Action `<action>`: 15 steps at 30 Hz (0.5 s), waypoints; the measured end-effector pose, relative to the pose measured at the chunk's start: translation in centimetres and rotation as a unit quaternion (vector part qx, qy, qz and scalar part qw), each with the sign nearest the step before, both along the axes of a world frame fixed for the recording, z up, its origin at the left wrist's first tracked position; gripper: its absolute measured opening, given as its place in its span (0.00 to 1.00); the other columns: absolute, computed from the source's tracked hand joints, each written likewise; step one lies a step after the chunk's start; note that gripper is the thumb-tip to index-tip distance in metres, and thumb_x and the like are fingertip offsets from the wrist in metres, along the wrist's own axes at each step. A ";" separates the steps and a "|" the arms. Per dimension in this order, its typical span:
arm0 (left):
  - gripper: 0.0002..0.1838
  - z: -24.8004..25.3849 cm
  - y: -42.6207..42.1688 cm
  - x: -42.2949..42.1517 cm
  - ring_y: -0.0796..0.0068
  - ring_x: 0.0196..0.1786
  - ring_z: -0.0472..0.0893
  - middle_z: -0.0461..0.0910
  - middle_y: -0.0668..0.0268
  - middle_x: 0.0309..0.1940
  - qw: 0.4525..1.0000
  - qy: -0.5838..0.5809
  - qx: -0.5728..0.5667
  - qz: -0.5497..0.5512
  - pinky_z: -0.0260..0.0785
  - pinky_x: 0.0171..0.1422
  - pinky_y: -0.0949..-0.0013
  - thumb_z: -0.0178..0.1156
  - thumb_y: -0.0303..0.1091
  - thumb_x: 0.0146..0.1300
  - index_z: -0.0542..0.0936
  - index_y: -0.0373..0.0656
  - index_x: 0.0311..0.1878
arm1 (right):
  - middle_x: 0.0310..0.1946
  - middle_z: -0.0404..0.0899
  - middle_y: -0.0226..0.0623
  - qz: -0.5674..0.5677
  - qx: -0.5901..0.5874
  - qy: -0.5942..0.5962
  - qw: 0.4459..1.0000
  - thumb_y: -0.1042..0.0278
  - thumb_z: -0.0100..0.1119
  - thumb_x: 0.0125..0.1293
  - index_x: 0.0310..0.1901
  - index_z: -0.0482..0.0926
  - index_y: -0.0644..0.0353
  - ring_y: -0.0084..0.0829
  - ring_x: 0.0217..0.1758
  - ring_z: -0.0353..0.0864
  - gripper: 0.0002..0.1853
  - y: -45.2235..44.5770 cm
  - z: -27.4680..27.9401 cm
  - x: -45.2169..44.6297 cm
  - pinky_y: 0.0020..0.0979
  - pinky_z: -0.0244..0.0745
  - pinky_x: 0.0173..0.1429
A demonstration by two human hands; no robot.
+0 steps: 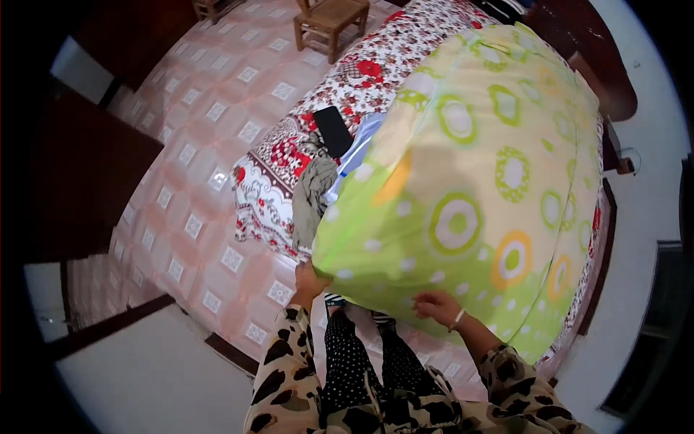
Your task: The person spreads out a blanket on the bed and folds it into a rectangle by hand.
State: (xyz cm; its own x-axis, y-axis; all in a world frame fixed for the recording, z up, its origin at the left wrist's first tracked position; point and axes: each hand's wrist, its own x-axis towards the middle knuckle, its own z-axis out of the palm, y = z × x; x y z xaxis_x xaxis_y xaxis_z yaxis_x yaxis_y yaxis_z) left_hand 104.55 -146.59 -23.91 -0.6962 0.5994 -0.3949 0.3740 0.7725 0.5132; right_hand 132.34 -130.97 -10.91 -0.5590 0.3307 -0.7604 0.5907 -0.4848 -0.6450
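As the left hand [309, 281] grips the cover [477, 177] at near left, apparently straightening it, the curled right hand [434, 307], hold unclear, likely needs purchase.

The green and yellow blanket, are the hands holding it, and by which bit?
The left hand holds the blanket by its near left corner. The right hand is at the near edge; I can't tell if it grips.

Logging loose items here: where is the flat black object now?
In the head view, the flat black object lies over the floral bedspread, just left of upper centre, with the grey cloth below it and the patterned quilt to its right.
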 end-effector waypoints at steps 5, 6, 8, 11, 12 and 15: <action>0.20 0.9 -1.1 -0.2 0.54 0.36 0.75 0.76 0.52 0.30 0.975 -0.221 0.011 -0.037 0.67 0.39 0.60 0.58 0.43 0.44 0.74 0.43 0.41 | 0.33 0.74 0.36 0.019 0.026 0.078 0.996 0.71 0.53 0.55 0.46 0.66 0.66 0.23 0.29 0.73 0.17 2.3 -0.3 -11.0 0.24 0.72 0.33; 0.20 2.4 -1.6 -0.1 0.54 0.37 0.75 0.76 0.52 0.30 0.966 -0.228 0.042 -0.113 0.67 0.39 0.59 0.55 0.45 0.46 0.75 0.43 0.40 | 0.33 0.74 0.36 0.012 0.028 0.080 0.996 0.71 0.53 0.55 0.46 0.66 0.66 0.23 0.29 0.73 0.17 1.8 -0.2 -12.1 0.24 0.72 0.33; 0.18 7.0 -1.6 2.1 0.54 0.34 0.76 0.76 0.52 0.30 0.952 -0.243 0.064 -0.175 0.67 0.38 0.59 0.54 0.45 0.48 0.75 0.43 0.39 | 0.35 0.73 0.40 0.080 0.070 -0.021 0.994 0.56 0.56 0.52 0.51 0.62 0.64 0.25 0.25 0.73 0.28 0.9 0.2 -13.6 0.24 0.71 0.29; 0.18 15.7 -1.2 6.4 0.52 0.31 0.75 0.76 0.52 0.25 0.917 -0.286 0.072 -0.270 0.67 0.37 0.58 0.52 0.48 0.51 0.76 0.42 0.35 | 0.38 0.73 0.48 0.119 0.180 0.025 0.976 0.50 0.58 0.47 0.55 0.58 0.63 0.38 0.33 0.75 0.37 -2.9 3.5 -13.3 0.32 0.71 0.36; 0.17 17.6 -0.7 7.3 0.51 0.34 0.74 0.75 0.50 0.27 0.890 -0.334 0.053 -0.305 0.67 0.39 0.59 0.51 0.45 0.53 0.75 0.38 0.33 | 0.39 0.73 0.52 0.120 0.283 0.066 0.949 0.53 0.58 0.47 0.55 0.57 0.64 0.43 0.36 0.75 0.36 -4.5 3.3 -12.4 0.34 0.70 0.39; 0.15 20.4 1.2 7.2 0.60 0.37 0.75 0.75 0.53 0.32 0.807 -0.426 0.132 -0.387 0.66 0.42 0.65 0.52 0.41 0.54 0.74 0.35 0.34 | 0.39 0.71 0.56 0.022 0.235 0.028 0.971 0.63 0.53 0.47 0.54 0.58 0.64 0.50 0.40 0.72 0.31 -4.8 4.7 -8.6 0.38 0.67 0.44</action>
State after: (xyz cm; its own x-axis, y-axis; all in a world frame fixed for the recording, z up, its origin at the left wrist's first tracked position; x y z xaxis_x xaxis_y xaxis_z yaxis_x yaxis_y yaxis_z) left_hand 111.79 -145.36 -3.47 0.3840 0.8662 -0.3197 0.1156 0.2984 0.9474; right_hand 123.78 -135.73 -6.18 -0.6174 0.6087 -0.4983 0.5612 -0.1031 -0.8212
